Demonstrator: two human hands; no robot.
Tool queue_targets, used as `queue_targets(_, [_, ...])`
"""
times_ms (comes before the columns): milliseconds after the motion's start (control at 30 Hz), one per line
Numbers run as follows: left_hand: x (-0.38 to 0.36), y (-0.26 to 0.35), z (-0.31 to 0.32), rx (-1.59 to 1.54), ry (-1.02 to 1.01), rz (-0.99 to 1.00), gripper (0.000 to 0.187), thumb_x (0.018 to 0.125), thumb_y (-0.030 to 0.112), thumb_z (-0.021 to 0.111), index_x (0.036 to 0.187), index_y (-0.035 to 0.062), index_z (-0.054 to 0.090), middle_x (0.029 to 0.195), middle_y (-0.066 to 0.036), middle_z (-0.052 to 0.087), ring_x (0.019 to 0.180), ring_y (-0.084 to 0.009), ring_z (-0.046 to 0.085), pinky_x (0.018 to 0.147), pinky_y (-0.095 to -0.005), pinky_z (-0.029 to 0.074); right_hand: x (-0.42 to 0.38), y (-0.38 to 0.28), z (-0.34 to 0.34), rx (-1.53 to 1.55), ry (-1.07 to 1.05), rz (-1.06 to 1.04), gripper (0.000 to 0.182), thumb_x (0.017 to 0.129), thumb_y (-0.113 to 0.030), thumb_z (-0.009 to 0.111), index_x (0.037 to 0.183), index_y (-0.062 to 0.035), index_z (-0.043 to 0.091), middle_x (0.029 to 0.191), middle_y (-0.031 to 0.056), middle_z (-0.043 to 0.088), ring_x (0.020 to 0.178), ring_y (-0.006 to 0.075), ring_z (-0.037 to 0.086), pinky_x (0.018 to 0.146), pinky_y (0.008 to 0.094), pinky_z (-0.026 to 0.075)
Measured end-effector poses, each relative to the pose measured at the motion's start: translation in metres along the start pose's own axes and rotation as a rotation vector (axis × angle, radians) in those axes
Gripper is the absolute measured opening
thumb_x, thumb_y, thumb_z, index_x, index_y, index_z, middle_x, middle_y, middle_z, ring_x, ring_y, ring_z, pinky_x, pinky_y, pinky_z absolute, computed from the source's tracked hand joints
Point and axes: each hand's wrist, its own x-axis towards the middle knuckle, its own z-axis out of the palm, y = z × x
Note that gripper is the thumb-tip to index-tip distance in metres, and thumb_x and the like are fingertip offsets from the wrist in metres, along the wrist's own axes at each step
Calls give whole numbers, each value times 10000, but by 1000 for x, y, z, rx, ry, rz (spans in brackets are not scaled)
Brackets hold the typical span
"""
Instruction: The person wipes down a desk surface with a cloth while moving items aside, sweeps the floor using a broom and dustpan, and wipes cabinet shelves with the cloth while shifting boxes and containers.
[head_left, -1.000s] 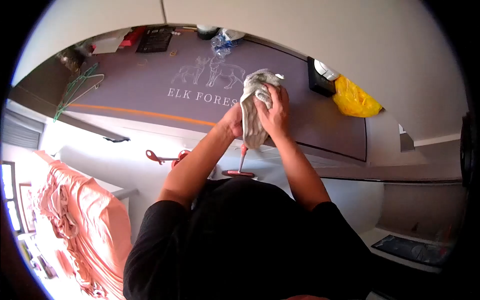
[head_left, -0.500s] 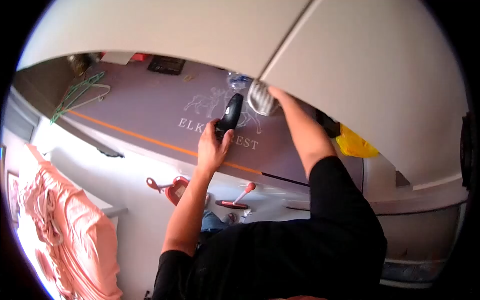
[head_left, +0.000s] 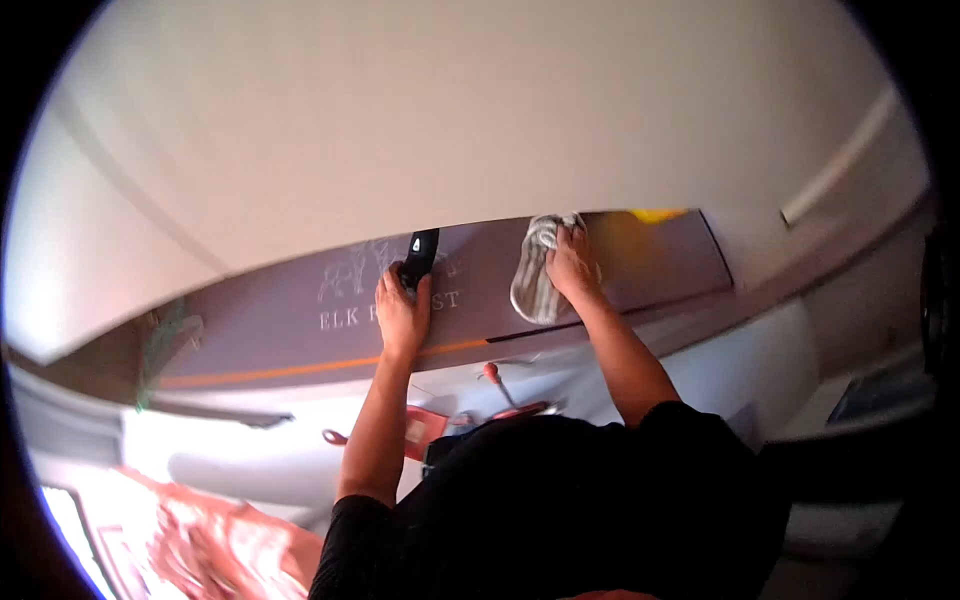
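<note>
My left hand [head_left: 402,315] is closed around a curved black object [head_left: 422,257] with a small white mark on it; its far end is cut off by the pale panel, and I cannot make out its kind. My right hand [head_left: 572,266] grips a grey-and-white striped cloth [head_left: 532,290] that lies spread on the purple-grey surface [head_left: 480,290]. Partly covered lettering and a pale animal drawing show on this surface, left of and behind the black object. Both hands are over this surface, the right one farther along it.
A large pale panel [head_left: 450,120] overhangs the surface. Something yellow [head_left: 657,214] shows at the back right, blurred green hangers [head_left: 165,345] at the left. Below are a red dustpan [head_left: 425,430], a brush with a red handle [head_left: 497,380] and pink fabric [head_left: 235,545].
My view has shifted, and the pale panel now covers more of the surface. The striped cloth has come out from the panel's edge and lies more spread under my right hand. My left hand keeps the black object.
</note>
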Motion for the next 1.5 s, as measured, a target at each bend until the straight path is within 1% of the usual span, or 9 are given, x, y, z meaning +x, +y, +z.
queue_targets(300, [155,-13,103,458,-160,347,531,915,431,676,1217,10,560,1130,-238,651,1039,-448,628,901,-522,500,-110,183,-80,-202,248,675,521,915,-127,667,1393,-1,506,1387,230,529,1282,369,515,1096,480,412])
queue_targets(400, [177,-37,128,529,-175,359,553,941,474,622,1239,12,563,1171,-200,645,1120,-412,606,973,-507,466,-105,218,-90,-49,399,683,473,933,-134,655,1368,-6,521,1336,213,564,1207,350,564,1051,461,449])
queue_targets(467, [181,-47,145,621,-189,342,609,938,487,625,1290,-2,540,1157,-215,627,1109,-401,607,973,-513,463,-63,157,-62,569,446,666,372,956,-151,625,1298,-19,558,1236,189,605,1113,311,598,966,442,491])
queue_targets(600, [192,-62,177,702,-176,81,752,925,510,640,1406,-24,417,1264,-225,561,1179,-381,563,980,-516,451,-12,46,-21,124,74,-64,438,900,-162,675,1332,-133,606,1429,189,519,1355,345,463,1119,476,379])
queue_targets(833, [161,-17,172,735,2,219,764,933,330,670,1538,70,282,1538,-201,335,1379,-376,363,1086,-557,337,-23,188,-44,506,186,559,466,864,-119,715,1311,-60,599,1242,194,632,1130,325,629,974,493,497])
queue_targets(967, [165,-23,175,720,34,385,713,940,333,639,1519,76,312,1523,-194,349,1352,-372,388,1062,-548,346,-37,299,-43,-257,468,639,528,830,-267,738,1304,-76,605,1167,174,674,1180,350,585,992,492,466])
queue_targets(1267, [161,-7,174,776,28,366,583,956,313,586,1444,58,394,1495,-193,376,1330,-363,421,1049,-557,353,99,323,-14,-204,614,627,416,897,-236,594,1289,-100,623,1273,191,599,1165,373,577,949,518,465])
queue_targets(1367, [168,-21,175,789,33,373,613,959,310,589,1472,55,375,1504,-191,370,1330,-358,425,1050,-559,354,56,342,-46,5,394,616,352,908,-185,565,1239,-96,648,1249,178,634,1193,351,579,979,489,449])
queue_targets(1500, [166,-18,177,776,48,394,633,965,349,578,1485,54,371,1526,-181,350,1354,-367,408,1064,-564,343,-82,346,-81,-151,619,649,343,885,-129,605,1221,-77,657,1218,185,658,1133,383,593,998,471,467])
